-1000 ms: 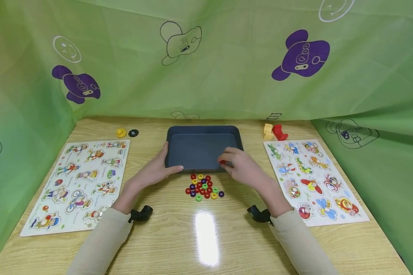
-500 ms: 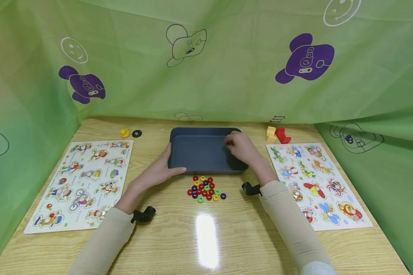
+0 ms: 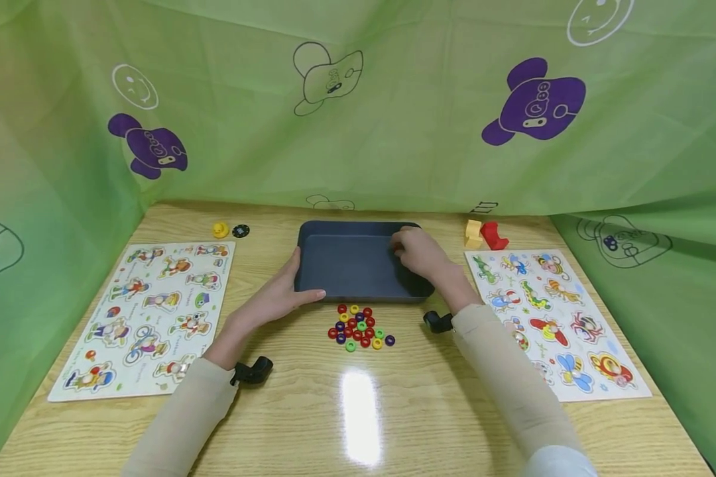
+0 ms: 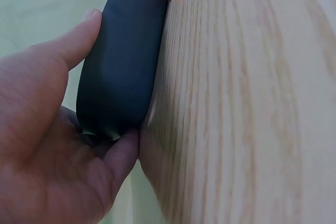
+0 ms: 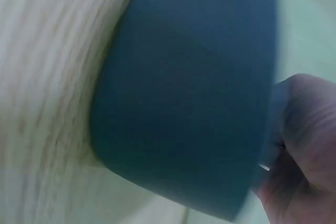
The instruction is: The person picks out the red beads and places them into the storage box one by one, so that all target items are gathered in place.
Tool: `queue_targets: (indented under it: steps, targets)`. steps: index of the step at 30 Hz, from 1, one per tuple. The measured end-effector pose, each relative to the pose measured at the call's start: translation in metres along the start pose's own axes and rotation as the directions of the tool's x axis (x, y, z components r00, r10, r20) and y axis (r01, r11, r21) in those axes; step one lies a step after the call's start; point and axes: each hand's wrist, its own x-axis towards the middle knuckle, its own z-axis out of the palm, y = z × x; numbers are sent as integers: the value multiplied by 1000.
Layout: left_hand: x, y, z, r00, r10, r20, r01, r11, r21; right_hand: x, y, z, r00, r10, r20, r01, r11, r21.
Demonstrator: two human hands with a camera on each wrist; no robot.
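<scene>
A shallow dark grey tray point(image 3: 358, 291) lies on the wooden table. My left hand point(image 3: 276, 290) rests against its near-left corner. The thumb lies straight along the near wall and the fingers reach along the left side. In the left wrist view, the left hand point(image 4: 47, 124) touches the tray wall point(image 4: 126, 51). My right hand point(image 3: 422, 255) is over the tray's right side, fingertips bent together. The red bead seen between them earlier is hidden now. In the right wrist view, the tray wall point(image 5: 184, 103) covers much of the right hand point(image 5: 310, 145).
Several ring beads point(image 3: 358, 328) in red, yellow, green and purple lie before the tray. Picture puzzle boards lie left point(image 3: 149, 311) and right point(image 3: 551, 318). Behind them are a yellow duck point(image 3: 220, 230), a black chip point(image 3: 241, 230), a yellow block point(image 3: 473, 234) and a red block point(image 3: 494, 236).
My right hand has moved from the tray's near edge up and right over its right side, carrying a red bead that has since gone from sight. The left hand keeps its place.
</scene>
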Motion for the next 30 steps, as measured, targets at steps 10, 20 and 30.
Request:
queue_targets:
  steps: [10, 20, 30]
  targets:
    - [0, 2, -2, 1000, -5, 1, 5, 1000, 12, -54, -45, -29, 993, -105, -54, 112, 982, 150]
    - [3, 0, -3, 1000, 11, 1, -11, 1000, 4, -94, -82, -7, 964, -257, 72, 251, 964, 83]
    - [0, 3, -1, 1000, -6, 26, 6, 1000, -11, -94, -89, 18, 930, -349, 119, 356, 933, -47]
